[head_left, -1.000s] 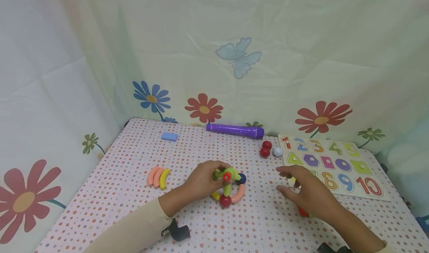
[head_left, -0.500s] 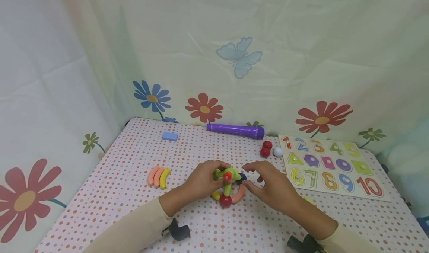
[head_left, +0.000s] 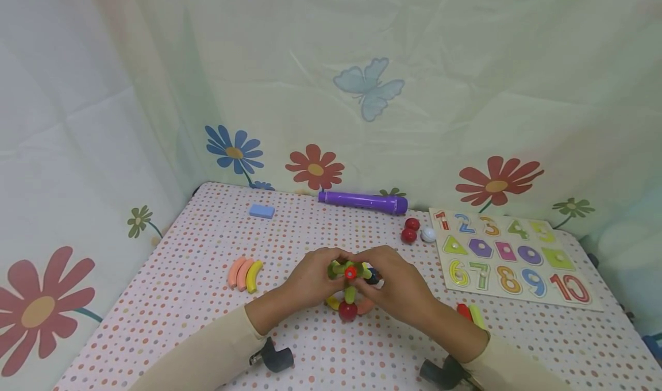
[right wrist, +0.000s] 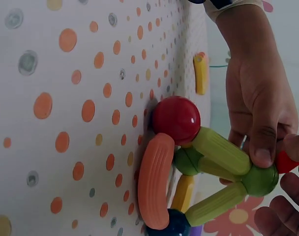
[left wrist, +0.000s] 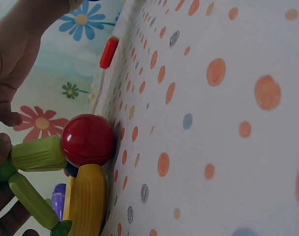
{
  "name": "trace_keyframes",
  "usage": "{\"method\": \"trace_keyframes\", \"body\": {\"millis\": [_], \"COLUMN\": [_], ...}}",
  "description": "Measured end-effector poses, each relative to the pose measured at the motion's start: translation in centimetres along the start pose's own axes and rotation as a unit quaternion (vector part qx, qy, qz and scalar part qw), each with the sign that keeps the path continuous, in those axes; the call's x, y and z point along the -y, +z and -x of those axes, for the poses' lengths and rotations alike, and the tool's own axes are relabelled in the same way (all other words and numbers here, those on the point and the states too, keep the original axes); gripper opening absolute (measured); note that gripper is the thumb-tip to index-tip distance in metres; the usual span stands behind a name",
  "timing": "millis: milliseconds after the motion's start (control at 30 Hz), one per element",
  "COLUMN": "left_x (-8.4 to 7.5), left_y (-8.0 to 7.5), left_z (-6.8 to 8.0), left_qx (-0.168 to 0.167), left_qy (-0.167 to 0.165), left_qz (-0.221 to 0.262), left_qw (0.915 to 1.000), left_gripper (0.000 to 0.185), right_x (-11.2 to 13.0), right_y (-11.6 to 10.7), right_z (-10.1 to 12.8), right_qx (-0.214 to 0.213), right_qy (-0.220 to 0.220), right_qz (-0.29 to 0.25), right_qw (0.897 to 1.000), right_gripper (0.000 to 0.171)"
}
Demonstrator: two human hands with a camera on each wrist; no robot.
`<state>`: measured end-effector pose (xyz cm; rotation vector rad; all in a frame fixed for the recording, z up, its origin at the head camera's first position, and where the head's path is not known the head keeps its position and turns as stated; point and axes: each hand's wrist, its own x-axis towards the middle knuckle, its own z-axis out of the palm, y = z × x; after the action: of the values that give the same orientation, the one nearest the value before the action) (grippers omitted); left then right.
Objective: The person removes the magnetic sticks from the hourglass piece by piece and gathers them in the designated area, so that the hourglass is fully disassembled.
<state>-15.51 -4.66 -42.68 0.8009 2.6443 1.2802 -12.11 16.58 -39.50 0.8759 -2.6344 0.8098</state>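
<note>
- Left hand [head_left: 310, 279]: fingers curled about the top of the small toy frame of green plastic rods, coloured balls and curved pieces [head_left: 351, 290]; the thumb presses on the green ball at its top joint in the right wrist view.
- Right hand [head_left: 395, 284]: fingers bent in on the same top joint from the opposite side, fingertips pinching a small red piece [head_left: 350, 273] at the joint. The two hands meet over the frame.
- Toy frame: stands on the polka-dot tablecloth [head_left: 207, 299] about midway between the left and right edges of the table, nearer the front edge. Its glossy red ball [right wrist: 176, 119] rests on the cloth; an orange curved piece [right wrist: 153, 179] and a yellow curved piece [left wrist: 88, 199] run along the base from that ball, and green rods rise to the top joint.
- Just right of the right wrist: a red rod and a yellow-green rod [head_left: 470, 315], lying loose on the cloth.
- Left of the hands, apart: three curved pieces, two orange and one yellow [head_left: 245, 274], side by side.
- Toward the back edge: two red balls and one white ball [head_left: 416, 232], a purple cylinder [head_left: 363, 202] along the edge, a pale blue block [head_left: 261, 211] nearer the back left corner.
- Right side: wooden number puzzle board [head_left: 517, 259], reaching close to the right edge.
- Open cloth lies along the front edge and at the left front corner.
</note>
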Motion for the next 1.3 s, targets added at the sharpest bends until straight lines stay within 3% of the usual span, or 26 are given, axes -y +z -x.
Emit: {"method": "trace_keyframes", "body": {"millis": [267,533,733,1000,1300], "left_x": [0.0,-0.1,-0.4,-0.4,-0.1], "left_y": [0.0,0.0,0.0,0.1,0.3], "left_z": [0.1,0.1,0.0,0.0,-0.1], "left_qx": [-0.003,0.002,-0.001,-0.004,-0.002], "left_qy": [0.004,-0.012,-0.009,-0.006,-0.012], "left_qz": [0.001,0.001,-0.009,-0.020,-0.009], "left_qw": [1.0000,0.9999,0.9999,0.9998,0.9999], "left_gripper": [0.036,0.035,0.040,0.042,0.041], "right_x": [0.0,0.1,-0.1,-0.7,-2.0], "right_y": [0.4,0.3,0.1,-0.5,-1.7], "right_z": [-0.1,-0.1,-0.3,0.0,1.2], "right_qx": [-0.015,-0.007,0.001,-0.020,-0.016], "right_qy": [-0.018,0.016,0.064,0.083,0.102], "right_qz": [0.011,-0.015,-0.065,-0.092,-0.071], "right_qw": [1.000,1.000,0.996,0.992,0.992], "right_gripper": [0.040,0.034,0.033,0.066,0.057]}}
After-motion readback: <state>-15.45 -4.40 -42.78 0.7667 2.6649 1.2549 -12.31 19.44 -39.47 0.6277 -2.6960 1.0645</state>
